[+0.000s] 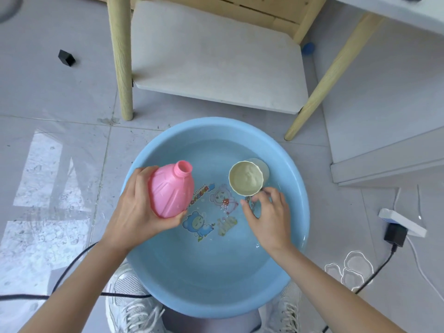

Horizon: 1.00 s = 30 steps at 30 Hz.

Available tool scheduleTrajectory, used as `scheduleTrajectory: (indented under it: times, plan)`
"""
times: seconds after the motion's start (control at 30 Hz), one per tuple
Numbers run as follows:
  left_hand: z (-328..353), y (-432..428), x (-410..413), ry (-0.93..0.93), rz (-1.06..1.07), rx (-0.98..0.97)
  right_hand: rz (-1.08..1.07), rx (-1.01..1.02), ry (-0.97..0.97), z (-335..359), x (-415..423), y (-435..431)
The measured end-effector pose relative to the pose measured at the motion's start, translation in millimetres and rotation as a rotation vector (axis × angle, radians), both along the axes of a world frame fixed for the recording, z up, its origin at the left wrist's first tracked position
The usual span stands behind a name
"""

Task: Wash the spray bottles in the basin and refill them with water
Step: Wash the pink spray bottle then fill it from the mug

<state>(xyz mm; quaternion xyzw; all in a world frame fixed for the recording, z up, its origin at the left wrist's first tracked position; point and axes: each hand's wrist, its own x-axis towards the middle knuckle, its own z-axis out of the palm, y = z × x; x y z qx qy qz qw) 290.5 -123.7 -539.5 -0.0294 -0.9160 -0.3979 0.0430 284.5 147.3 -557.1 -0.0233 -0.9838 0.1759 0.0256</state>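
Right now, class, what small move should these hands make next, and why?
Probably lift the cup and tip it into the pink bottle. The left hand holds that bottle uncapped, mouth up, over the basin. The right hand pinches the cup's handle, and the cup sits in the water, so pouring looks like the natural next step.

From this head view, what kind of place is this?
Probably an ordinary room in a home or office, not a washroom: the basin sits on a tiled floor beside a wooden table's legs, with a power strip and charger lying on the floor nearby.
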Motion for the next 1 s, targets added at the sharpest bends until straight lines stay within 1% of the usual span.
scheduleTrajectory:
  times: [0.13, 0.23, 0.4, 0.53, 0.63, 0.8, 0.87, 1.0]
  plan:
    - [9, 4, 2, -0.027, 0.039, 0.049, -0.006, -0.044, 0.083, 18, -1, -4]
    - [19, 8, 4, -0.045, 0.049, 0.071, 0.029, -0.162, 0.085, 36, -3, -11]
    - [50, 17, 8, -0.038, 0.039, 0.113, 0.172, -0.446, -0.117, 75, -5, -29]
    - [91, 26, 13, -0.047, 0.091, 0.203, 0.213, -0.601, -0.290, 124, -9, -47]
    - [117, 29, 18, -0.047, 0.130, 0.270, 0.261, -0.705, -0.347, 162, -10, -59]
    - [170, 35, 25, 0.026, 0.127, 0.354, 0.334, -0.701, -0.311, 232, 3, -65]
    - [187, 37, 26, 0.048, 0.101, 0.389, 0.349, -0.664, -0.275, 252, 6, -66]
    - [228, 40, 30, 0.105, 0.053, 0.405, 0.340, -0.667, -0.168, 292, 18, -64]
